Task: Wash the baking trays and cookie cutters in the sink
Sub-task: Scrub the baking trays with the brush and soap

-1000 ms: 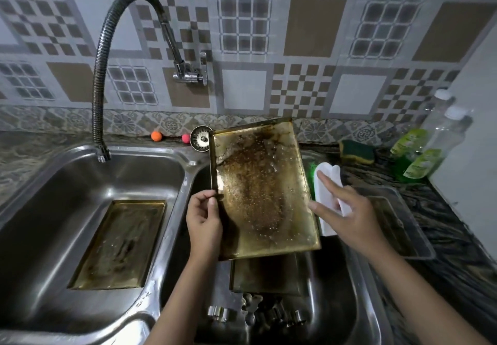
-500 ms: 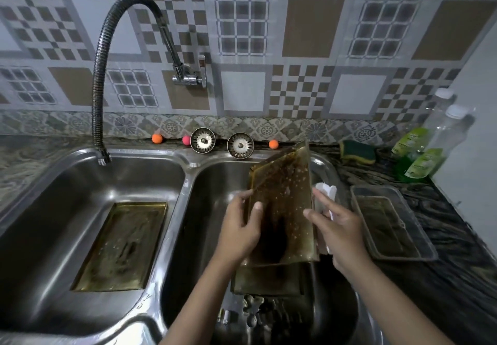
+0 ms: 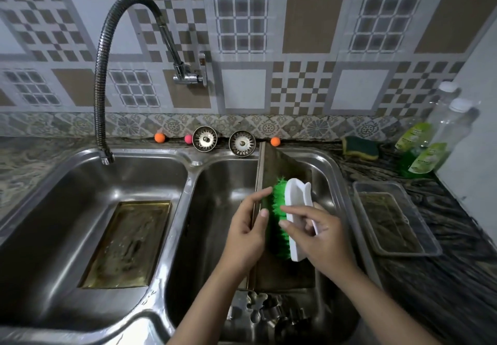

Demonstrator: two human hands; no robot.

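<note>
The left hand (image 3: 246, 230) grips the near left edge of a baking tray (image 3: 285, 272) that stands on its edge in the right basin of the sink (image 3: 220, 180). The right hand (image 3: 316, 233) holds a white scrub brush (image 3: 294, 210), green bristles against the tray. Cookie cutters (image 3: 271, 311) lie in the same basin, nearer. A second tray (image 3: 126, 242) lies flat in the left basin. On the table at right is a clear container (image 3: 395, 226).
</note>
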